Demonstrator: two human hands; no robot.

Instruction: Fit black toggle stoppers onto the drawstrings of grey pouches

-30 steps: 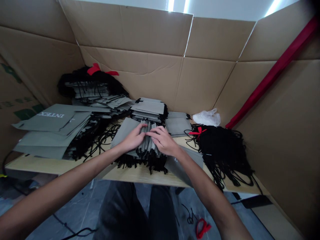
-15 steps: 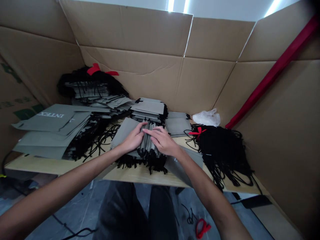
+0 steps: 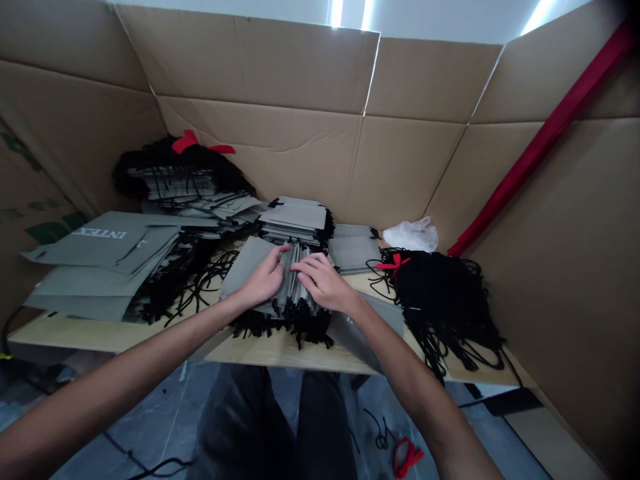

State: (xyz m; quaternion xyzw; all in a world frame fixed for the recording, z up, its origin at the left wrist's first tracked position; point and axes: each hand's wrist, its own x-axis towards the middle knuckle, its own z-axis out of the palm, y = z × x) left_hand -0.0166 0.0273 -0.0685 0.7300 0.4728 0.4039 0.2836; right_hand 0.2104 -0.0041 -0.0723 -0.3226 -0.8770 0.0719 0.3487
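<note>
A stack of folded grey paper bags (image 3: 294,287) with black cord handles stands on edge at the middle of the wooden table (image 3: 280,350). My left hand (image 3: 263,280) presses on the stack's left side, fingers curled over the top edges. My right hand (image 3: 325,283) rests on the right side, its fingers parting the bag edges. Both hands grip the same stack.
Flat grey bags marked INTEX (image 3: 107,247) lie at the left. More bag piles (image 3: 297,220) sit behind. A bundle of black cords with a red tie (image 3: 443,300) lies at the right, beside a white plastic bag (image 3: 413,235). Cardboard walls (image 3: 300,107) enclose the table.
My right fingers have drawn back slightly from the left hand along the bag edges. The stack and both arms stay in place.
</note>
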